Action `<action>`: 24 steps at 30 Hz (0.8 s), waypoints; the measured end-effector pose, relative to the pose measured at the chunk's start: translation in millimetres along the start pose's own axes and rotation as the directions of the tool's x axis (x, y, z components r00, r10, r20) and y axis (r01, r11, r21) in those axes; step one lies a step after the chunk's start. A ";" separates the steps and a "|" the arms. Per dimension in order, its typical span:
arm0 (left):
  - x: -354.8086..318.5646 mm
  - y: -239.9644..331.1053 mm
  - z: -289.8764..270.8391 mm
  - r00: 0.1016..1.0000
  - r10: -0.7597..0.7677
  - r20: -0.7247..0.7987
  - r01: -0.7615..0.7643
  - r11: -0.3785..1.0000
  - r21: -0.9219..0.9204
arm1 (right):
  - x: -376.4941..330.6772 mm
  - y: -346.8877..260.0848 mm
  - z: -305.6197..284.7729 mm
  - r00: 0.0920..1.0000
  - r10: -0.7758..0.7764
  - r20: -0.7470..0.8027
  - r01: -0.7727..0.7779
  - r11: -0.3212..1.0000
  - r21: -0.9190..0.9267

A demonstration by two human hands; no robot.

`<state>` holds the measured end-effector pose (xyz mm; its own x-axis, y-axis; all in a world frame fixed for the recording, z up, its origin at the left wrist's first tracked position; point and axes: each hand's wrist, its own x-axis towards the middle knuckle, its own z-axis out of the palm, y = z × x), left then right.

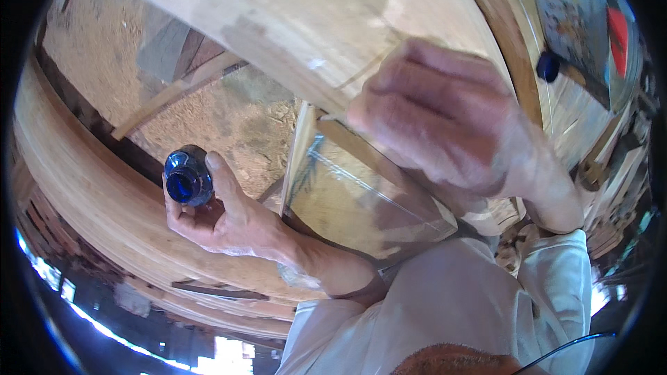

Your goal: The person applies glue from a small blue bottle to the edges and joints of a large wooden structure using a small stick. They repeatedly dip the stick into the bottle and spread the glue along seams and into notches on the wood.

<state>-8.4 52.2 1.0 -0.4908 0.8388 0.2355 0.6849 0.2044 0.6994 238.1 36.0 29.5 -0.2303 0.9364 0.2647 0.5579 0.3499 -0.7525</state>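
From where I sit at the far end of the feed, I have the left hand [233,219] wrapped around a glossy dark blue bottle [197,164], thumb on one side and fingers on the other, its round end facing the camera. The bottle is held above a long curved timber [97,173], well apart from the right hand [441,114]. That one is blurred, its fingers curled in; I cannot tell whether they pinch anything. It blocks my view of part of the broad pale board [271,10] and the upper edge of a wooden block [368,198]. Between board and curved timber, a loose wooden stick [174,97] lies across the sawdust-covered ground [240,121]. At far right, a small dark blue round cap-like piece [548,67] sits beside a colourful printed container [570,17], near a pale string [524,10].
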 end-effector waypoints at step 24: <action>13.7 -30.8 -18.6 0.973 -0.230 0.015 0.223 0.922 -0.317 | 178.6 55.6 28.9 0.187 -0.267 0.945 -0.369 0.873 0.320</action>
<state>-46.2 48.1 -4.8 -0.6272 0.7767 0.0584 0.3511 0.2150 0.9113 205.0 222.0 17.5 -0.9458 0.0576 -0.3197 0.3172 -0.0486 -0.9471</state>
